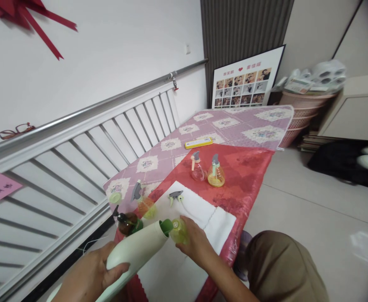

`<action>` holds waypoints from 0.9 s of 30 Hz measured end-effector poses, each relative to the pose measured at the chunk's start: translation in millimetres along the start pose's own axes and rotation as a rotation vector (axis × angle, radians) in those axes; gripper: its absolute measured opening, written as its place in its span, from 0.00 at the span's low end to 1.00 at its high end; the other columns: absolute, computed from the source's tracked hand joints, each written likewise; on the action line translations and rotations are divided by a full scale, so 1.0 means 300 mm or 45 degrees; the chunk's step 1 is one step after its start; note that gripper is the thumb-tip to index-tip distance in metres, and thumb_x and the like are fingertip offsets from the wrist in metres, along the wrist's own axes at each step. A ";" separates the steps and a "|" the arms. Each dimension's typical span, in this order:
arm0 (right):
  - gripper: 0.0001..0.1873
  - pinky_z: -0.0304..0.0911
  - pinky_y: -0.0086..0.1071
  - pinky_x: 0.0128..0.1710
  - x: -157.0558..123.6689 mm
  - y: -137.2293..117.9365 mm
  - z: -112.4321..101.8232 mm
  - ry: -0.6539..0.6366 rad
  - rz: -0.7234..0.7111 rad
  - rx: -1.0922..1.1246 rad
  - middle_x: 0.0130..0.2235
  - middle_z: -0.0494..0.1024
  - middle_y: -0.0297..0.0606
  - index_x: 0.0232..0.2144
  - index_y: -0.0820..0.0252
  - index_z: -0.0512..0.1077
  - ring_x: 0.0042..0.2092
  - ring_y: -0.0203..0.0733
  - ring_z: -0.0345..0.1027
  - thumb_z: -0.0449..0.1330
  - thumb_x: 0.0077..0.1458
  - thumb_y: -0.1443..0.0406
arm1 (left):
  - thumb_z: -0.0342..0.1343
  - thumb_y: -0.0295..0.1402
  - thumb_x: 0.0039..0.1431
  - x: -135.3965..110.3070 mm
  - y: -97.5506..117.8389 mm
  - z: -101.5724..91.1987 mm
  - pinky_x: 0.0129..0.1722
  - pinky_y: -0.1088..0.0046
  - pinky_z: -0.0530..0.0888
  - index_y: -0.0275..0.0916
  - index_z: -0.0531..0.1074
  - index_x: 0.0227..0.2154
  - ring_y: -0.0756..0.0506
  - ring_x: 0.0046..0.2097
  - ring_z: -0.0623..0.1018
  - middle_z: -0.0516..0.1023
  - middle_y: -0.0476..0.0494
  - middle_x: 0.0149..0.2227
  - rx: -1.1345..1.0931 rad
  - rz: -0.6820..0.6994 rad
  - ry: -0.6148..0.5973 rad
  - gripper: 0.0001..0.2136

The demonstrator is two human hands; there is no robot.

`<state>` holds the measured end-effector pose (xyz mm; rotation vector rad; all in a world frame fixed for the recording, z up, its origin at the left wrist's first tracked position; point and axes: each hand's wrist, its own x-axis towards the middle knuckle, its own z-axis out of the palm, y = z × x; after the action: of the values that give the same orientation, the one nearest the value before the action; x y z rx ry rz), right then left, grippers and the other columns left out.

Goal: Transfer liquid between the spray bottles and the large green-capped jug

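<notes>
My left hand point(89, 270) is wrapped round a long pale green bottle point(138, 245), tilted with its dark green mouth toward the right. Right at that mouth, a small clear yellow-green spray bottle body point(178, 232) without its top is gripped in my right hand point(198, 243). Whether liquid passes between them I cannot tell. A loose grey and green spray head point(176, 195) lies on the white cloth point(166, 272) beyond my hands. Left of the cloth's middle stand an orange-yellow spray bottle point(146, 206) and a brown pump bottle point(129, 223).
Two spray bottles, one pinkish point(198, 171) and one yellow point(216, 177), stand on the red cloth point(240, 167). A yellow flat case point(199, 143) lies farther back on the patterned tablecloth point(171, 144). The white railing point(86, 155) runs along the table's left.
</notes>
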<state>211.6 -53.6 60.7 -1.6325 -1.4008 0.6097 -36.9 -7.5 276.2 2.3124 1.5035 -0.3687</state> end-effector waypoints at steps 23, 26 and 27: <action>0.45 0.57 0.44 0.58 0.011 0.017 0.011 -0.059 -0.039 -0.108 0.58 0.66 0.48 0.58 0.55 0.54 0.59 0.54 0.61 0.67 0.38 0.66 | 0.48 0.50 0.52 -0.005 0.024 -0.038 0.33 0.70 0.64 0.44 0.71 0.37 0.38 0.38 0.78 0.81 0.42 0.36 0.149 -0.053 0.087 0.18; 0.43 0.57 0.44 0.59 0.010 0.014 0.010 -0.061 -0.049 -0.130 0.58 0.66 0.47 0.58 0.55 0.54 0.59 0.54 0.60 0.66 0.40 0.66 | 0.49 0.49 0.51 -0.006 0.018 -0.034 0.34 0.69 0.65 0.45 0.71 0.36 0.38 0.39 0.78 0.81 0.42 0.36 0.166 -0.056 0.106 0.16; 0.43 0.57 0.44 0.59 0.010 0.013 0.010 -0.061 -0.051 -0.138 0.58 0.66 0.47 0.58 0.55 0.54 0.59 0.54 0.60 0.66 0.40 0.66 | 0.50 0.49 0.51 -0.007 0.015 -0.032 0.34 0.69 0.65 0.45 0.71 0.36 0.38 0.39 0.78 0.81 0.42 0.36 0.159 -0.055 0.116 0.16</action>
<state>211.9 -49.7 56.2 -1.6800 -1.5209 0.5621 -33.4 -6.8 286.3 2.4263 1.6183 -0.3836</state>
